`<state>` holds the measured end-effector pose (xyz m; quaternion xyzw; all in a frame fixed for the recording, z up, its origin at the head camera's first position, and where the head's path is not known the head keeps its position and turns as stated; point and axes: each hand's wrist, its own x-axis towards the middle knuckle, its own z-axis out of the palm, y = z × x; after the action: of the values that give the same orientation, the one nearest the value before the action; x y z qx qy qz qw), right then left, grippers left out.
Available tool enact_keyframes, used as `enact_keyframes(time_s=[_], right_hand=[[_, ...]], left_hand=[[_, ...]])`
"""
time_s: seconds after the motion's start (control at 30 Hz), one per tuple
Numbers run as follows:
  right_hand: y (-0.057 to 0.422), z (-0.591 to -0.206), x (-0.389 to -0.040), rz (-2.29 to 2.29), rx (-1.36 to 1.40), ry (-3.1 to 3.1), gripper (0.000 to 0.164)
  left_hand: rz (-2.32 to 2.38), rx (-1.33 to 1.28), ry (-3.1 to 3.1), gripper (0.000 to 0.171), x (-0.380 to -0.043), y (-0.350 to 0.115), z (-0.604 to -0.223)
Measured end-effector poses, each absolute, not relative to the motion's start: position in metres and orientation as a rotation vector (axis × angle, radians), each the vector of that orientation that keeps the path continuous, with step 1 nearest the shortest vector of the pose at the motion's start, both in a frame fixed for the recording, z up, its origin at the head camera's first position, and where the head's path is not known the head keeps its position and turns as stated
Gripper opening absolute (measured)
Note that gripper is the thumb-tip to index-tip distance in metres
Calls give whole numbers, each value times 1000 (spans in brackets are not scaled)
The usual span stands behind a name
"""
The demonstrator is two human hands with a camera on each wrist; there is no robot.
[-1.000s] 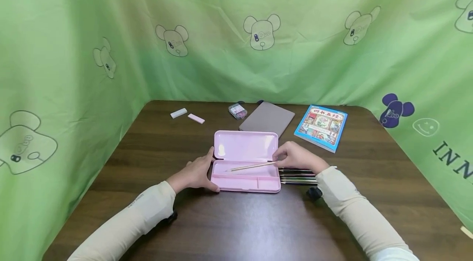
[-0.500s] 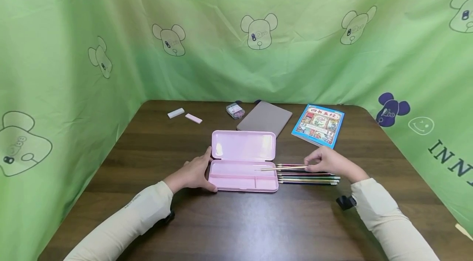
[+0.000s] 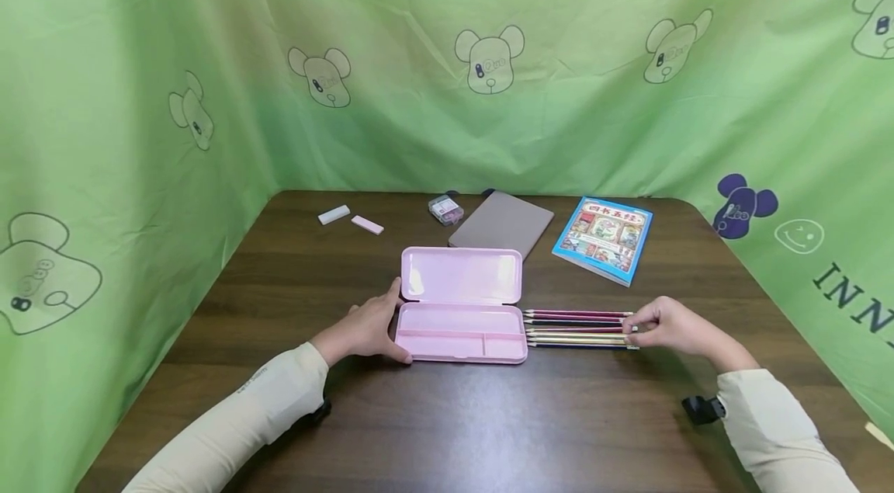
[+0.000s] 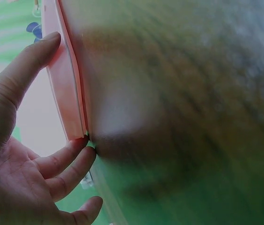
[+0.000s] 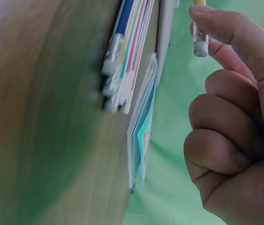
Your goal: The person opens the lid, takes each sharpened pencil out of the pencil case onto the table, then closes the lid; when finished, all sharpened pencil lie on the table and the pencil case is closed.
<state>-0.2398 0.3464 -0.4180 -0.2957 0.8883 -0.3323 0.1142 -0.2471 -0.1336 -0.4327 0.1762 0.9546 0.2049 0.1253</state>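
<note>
A pink pencil case (image 3: 461, 322) lies with its lid (image 3: 461, 276) raised, and its compartments show bare. My left hand (image 3: 366, 330) holds the case's left end, thumb at the front corner and fingers towards the back. In the left wrist view, the thumb (image 4: 47, 47) and fingertips (image 4: 87, 152) touch the case (image 4: 66, 93). My right hand (image 3: 667, 326) pinches one pencil (image 5: 200, 41) near its eraser end, between thumb and index finger, with the other fingers curled. This pencil is over or beside a row of several pencils (image 3: 573, 314) right of the case.
Behind the case lies a grey notebook (image 3: 499, 221), with a small clear box (image 3: 445, 209) to its left. A blue-edged book (image 3: 606, 237) lies at the back right. A white bar (image 3: 334, 215) and a pink bar (image 3: 367, 224) lie at the back left.
My right hand has carried the pencil from above the open case rightward to the pencil row. My left hand has stayed at the case's left end.
</note>
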Motion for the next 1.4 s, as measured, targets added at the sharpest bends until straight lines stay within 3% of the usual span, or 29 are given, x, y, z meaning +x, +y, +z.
enact_keyframes(time_s=[0.4,0.6,0.7,1.4], right_hand=[[357,-432,-236,-976,-859,2556,4],[355,-429,-238,-927,-624,2659,31],[349,-426,-242,-947,-594,2681,37],[284,-423,-285,-957,-647,2666,37]], left_hand=[[593,519,2782,131,-247,-134,-435],[595,520,2782,130,-247,-133,-435],[590,516,2787,131,-247,-134,-434],[591,511,2791,130,-246,-133,-434]])
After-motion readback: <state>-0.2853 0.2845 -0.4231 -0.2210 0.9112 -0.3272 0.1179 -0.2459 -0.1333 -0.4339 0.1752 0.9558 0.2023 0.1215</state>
